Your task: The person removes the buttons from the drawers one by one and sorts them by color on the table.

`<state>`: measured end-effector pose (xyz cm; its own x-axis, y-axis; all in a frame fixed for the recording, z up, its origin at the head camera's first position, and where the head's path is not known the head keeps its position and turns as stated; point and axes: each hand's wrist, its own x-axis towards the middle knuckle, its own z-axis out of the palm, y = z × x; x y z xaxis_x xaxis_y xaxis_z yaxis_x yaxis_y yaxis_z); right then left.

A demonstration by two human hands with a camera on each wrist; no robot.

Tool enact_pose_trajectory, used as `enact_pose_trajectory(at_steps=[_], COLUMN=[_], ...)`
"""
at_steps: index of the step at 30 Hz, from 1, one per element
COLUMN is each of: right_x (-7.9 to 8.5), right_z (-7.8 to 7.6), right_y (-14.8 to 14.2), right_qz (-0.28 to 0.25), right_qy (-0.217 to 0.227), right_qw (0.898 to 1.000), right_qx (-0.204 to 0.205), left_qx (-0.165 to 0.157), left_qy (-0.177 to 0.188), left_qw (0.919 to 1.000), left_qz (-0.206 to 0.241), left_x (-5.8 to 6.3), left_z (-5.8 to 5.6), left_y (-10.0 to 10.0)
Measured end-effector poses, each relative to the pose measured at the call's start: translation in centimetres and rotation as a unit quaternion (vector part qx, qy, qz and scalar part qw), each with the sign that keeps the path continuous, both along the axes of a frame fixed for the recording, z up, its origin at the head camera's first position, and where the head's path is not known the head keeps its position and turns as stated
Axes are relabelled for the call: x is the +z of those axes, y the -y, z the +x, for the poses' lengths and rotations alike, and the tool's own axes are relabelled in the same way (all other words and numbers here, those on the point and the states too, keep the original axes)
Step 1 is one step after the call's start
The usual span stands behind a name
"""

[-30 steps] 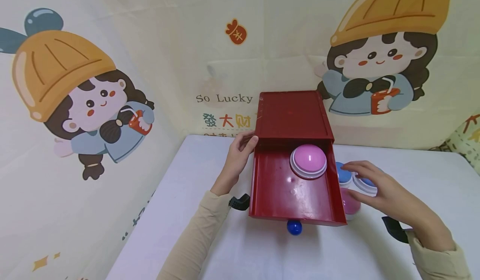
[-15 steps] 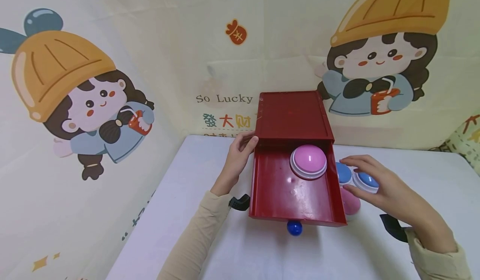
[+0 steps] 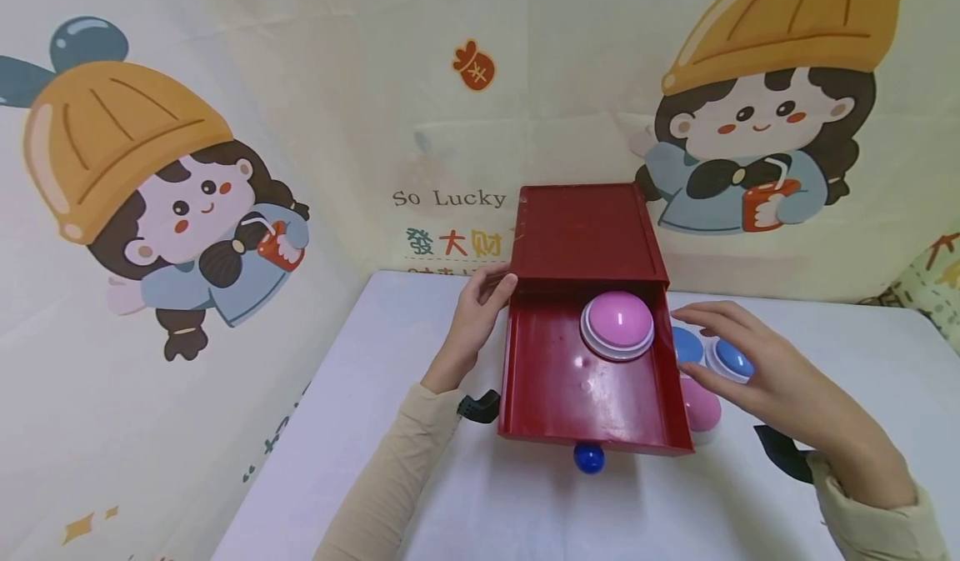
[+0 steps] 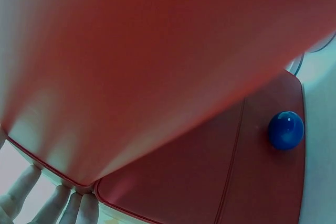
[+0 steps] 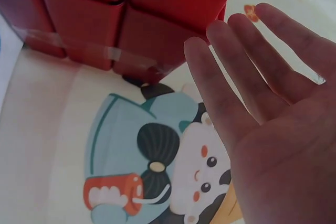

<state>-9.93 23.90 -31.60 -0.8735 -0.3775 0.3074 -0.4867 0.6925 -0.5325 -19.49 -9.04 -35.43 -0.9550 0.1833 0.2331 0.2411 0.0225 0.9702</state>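
A red drawer box (image 3: 588,232) stands on the table with its top drawer (image 3: 555,407) pulled out, a blue round knob (image 3: 588,458) on the front. Inside the drawer, towards the back right, sits a pink dome push button (image 3: 619,319) on a white base. My left hand (image 3: 480,307) rests against the box's left side, thumb by its front edge; fingertips (image 4: 55,198) show along its edge in the left wrist view. Holding nothing, my right hand (image 3: 757,369) hovers just right of the drawer's right wall, fingers (image 5: 226,72) extended and apart.
Right of the drawer, partly behind my right hand, are two blue push buttons (image 3: 687,346) and a pink push button (image 3: 702,404). They stand on the white table (image 3: 570,519). A printed cloth (image 3: 337,127) hangs behind and to the left.
My right hand has shifted slightly left, its fingertips now by the drawer's right wall. The left hand, the drawer and the pink button in it have stayed in place.
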Motion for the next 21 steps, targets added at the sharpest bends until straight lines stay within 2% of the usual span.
enact_pose_trajectory(at_steps=[4,10,17,21], right_x=[0.4,0.7,1.0,1.0], right_z=[-0.2,-0.6,-1.2,-1.3], right_y=[0.6,1.2,1.9,2.4], right_qz=[0.018,0.04,0.045,0.043], right_qy=[-0.019,-0.05,-0.066,-0.055], right_qw=[1.0,0.998,0.996,0.997], right_qx=[0.008,0.017,0.029,0.032], left_qx=[-0.003,0.006,0.004,-0.002], left_qy=[0.003,-0.005,-0.003,0.001], left_qw=[1.0,1.0,1.0,1.0], left_qz=[0.005,-0.005,0.003,0.003], left_x=[-1.2,-1.6,-1.3,-0.2], left_z=[-0.8,-0.9,-0.9,0.0], left_y=[0.1,0.2,0.1,0.0])
